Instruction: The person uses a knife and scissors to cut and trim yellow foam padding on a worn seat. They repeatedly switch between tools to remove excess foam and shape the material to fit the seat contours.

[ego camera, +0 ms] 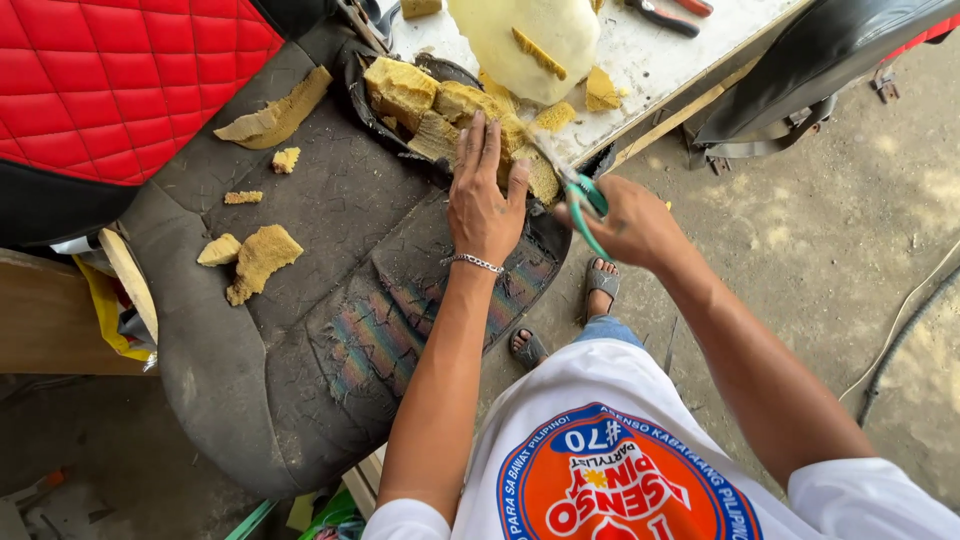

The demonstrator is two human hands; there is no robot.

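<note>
My left hand point(484, 195) lies flat, fingers spread, on the worn black seat cover point(330, 250) and against crumbling yellow foam point(440, 110). A metal bracelet circles its wrist. My right hand point(630, 220) grips scissors with green handles point(585, 200); their blades point up-left into the foam beside my left fingertips. Loose foam pieces point(255, 255) lie scattered on the torn cover.
A red quilted seat part point(110, 80) sits at the upper left. A white bench point(660, 60) at the top holds a pale foam lump point(530, 35) and pliers point(660, 15). Another dark seat point(820, 60) leans at the upper right. My sandalled feet stand on concrete floor point(800, 250).
</note>
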